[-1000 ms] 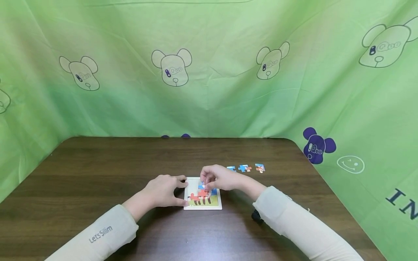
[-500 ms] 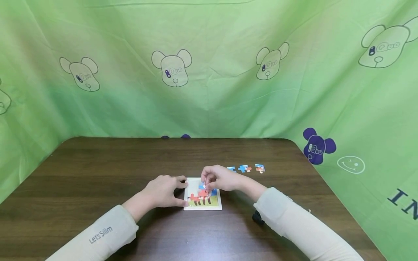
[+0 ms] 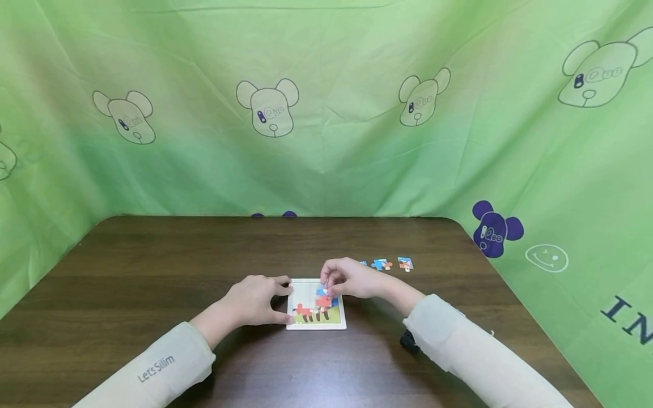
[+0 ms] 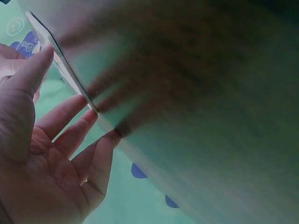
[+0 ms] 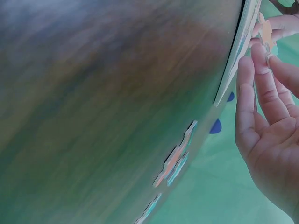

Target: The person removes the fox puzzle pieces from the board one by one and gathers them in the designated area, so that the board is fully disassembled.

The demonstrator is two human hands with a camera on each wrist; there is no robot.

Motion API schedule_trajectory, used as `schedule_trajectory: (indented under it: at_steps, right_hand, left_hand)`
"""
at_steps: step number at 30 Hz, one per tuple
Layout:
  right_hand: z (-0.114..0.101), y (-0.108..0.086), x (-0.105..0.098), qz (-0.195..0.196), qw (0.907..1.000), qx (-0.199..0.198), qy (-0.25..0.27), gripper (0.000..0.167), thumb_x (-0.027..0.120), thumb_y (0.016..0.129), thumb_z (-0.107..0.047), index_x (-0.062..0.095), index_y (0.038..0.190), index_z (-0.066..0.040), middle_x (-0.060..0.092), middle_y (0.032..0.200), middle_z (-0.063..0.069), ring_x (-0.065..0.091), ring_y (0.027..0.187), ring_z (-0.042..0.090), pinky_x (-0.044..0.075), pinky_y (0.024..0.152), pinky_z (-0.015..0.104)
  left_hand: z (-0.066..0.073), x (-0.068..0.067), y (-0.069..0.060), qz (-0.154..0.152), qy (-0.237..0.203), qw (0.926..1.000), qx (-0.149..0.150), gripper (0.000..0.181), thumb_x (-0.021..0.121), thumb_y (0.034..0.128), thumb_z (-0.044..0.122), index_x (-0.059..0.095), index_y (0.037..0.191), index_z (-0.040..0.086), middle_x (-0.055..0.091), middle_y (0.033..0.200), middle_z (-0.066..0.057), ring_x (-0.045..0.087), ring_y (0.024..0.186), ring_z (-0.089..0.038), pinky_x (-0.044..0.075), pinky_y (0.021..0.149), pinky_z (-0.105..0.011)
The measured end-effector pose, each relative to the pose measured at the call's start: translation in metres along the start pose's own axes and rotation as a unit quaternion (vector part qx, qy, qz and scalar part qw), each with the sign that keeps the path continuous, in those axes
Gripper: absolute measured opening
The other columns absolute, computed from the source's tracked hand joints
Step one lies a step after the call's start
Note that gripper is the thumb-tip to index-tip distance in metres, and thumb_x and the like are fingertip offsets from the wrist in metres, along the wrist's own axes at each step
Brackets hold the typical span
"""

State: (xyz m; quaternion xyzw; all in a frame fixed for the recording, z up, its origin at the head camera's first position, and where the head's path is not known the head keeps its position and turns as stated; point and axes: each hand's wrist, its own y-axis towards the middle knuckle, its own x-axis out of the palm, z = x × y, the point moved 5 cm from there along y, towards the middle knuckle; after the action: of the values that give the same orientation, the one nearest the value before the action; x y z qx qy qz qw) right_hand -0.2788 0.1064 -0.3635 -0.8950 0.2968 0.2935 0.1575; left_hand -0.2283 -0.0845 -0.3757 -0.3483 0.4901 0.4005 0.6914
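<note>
A square white jigsaw tray (image 3: 304, 287) lies on the table, with a partly assembled picture of red, blue and yellow-green along its lower and right parts. My left hand (image 3: 254, 300) rests at the tray's left edge, thumb and fingertips touching its border. In the left wrist view the fingers of that hand (image 4: 58, 158) look extended. Over the tray, my right hand (image 3: 349, 279) pinches a red-and-blue puzzle piece (image 3: 323, 301) between thumb and fingertips. The right wrist view shows this puzzle piece (image 5: 266, 33) raised and tilted, partly covered by the fingers.
Beyond the right hand, loose puzzle pieces lie in a row, among them a blue-and-orange piece (image 3: 381, 264) and another piece (image 3: 405, 263). A small black object (image 3: 409, 341) shows beside the right sleeve. A green printed curtain (image 3: 326, 170) hangs behind the brown table (image 3: 214, 243).
My right hand has shifted slightly to the right with the puzzle piece, which now sits farther right over the tray. The left hand has stayed at the tray's left edge.
</note>
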Motion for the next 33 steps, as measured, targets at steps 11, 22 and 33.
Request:
schedule_trajectory:
  at_steps: [11, 22, 33]
  right_hand:
    - [0.010, -0.012, -0.009, 0.016, 0.9997, 0.012, 0.016, 0.012, 0.066, 0.089, 0.004, 0.057, 0.099, 0.003, 0.067, 0.076, 0.009, 0.059, 0.072, 0.011, 0.047, 0.069, 0.022]
    - [0.020, -0.033, -0.033, 0.037, 0.9981, 0.026, 0.041, 0.016, 0.067, 0.089, 0.002, 0.057, 0.101, 0.004, 0.066, 0.077, 0.010, 0.055, 0.064, 0.015, 0.047, 0.061, 0.022]
    - [0.033, -0.057, -0.054, 0.067, 0.9968, 0.031, 0.030, 0.012, 0.063, 0.091, 0.003, 0.058, 0.101, 0.006, 0.067, 0.082, 0.010, 0.064, 0.078, 0.013, 0.055, 0.077, 0.033]
  left_hand:
    - [0.000, 0.001, -0.001, 0.000, 0.008, 1.0000, -0.004, 0.061, 0.079, 0.0779, 0.053, 0.068, 0.130, 0.022, 0.057, 0.145, 0.001, 0.062, 0.123, -0.030, 0.054, 0.089, -0.045]
    - [0.001, 0.000, -0.001, 0.002, 0.006, 1.0000, 0.004, 0.062, 0.079, 0.0782, 0.052, 0.068, 0.130, 0.021, 0.057, 0.145, 0.000, 0.062, 0.122, -0.031, 0.054, 0.088, -0.046]
    - [0.000, 0.000, 0.000, 0.001, 0.009, 0.9999, 0.003, 0.062, 0.079, 0.0779, 0.052, 0.068, 0.131, 0.021, 0.057, 0.145, 0.001, 0.062, 0.122, -0.030, 0.054, 0.089, -0.045]
